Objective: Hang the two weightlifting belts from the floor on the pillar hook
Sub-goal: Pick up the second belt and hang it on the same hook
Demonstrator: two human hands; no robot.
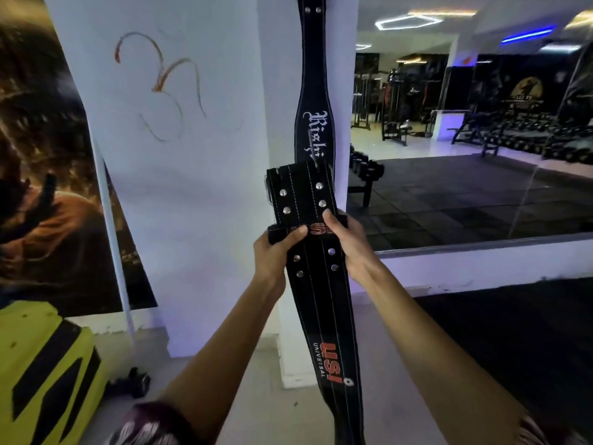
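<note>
A black belt with white gothic lettering hangs down the corner of the white pillar; its top runs out of the frame, so the hook is hidden. In front of it I hold a second black belt with red USI lettering upright, its buckle end at chest height and its tail dropping toward the floor. My left hand grips its left edge, thumb across the loop. My right hand grips its right edge, thumb on the front.
A yellow and black machine cover stands at lower left. A dark poster covers the left wall. A large mirror to the right reflects gym equipment. A dumbbell rack stands just beyond the pillar. A small dark object lies on the floor.
</note>
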